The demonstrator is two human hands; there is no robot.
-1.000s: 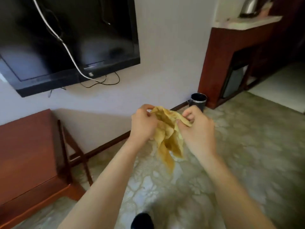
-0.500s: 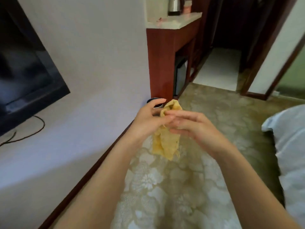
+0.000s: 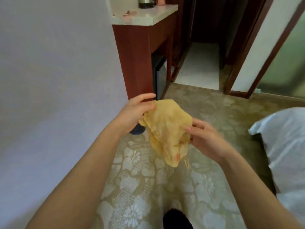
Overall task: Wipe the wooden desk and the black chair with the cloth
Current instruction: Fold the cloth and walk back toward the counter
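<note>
Between two grips, above carpet: yellow cloth, top edge pinched by left hand, right corner by right hand. Soft, light, limp (hangs in folds); likely best gathered by edges into pad. Beyond, bed at right.

A red-brown bench with a pale top carries a kettle against the white wall; patterned carpet covers the floor, white bedding at right
</note>
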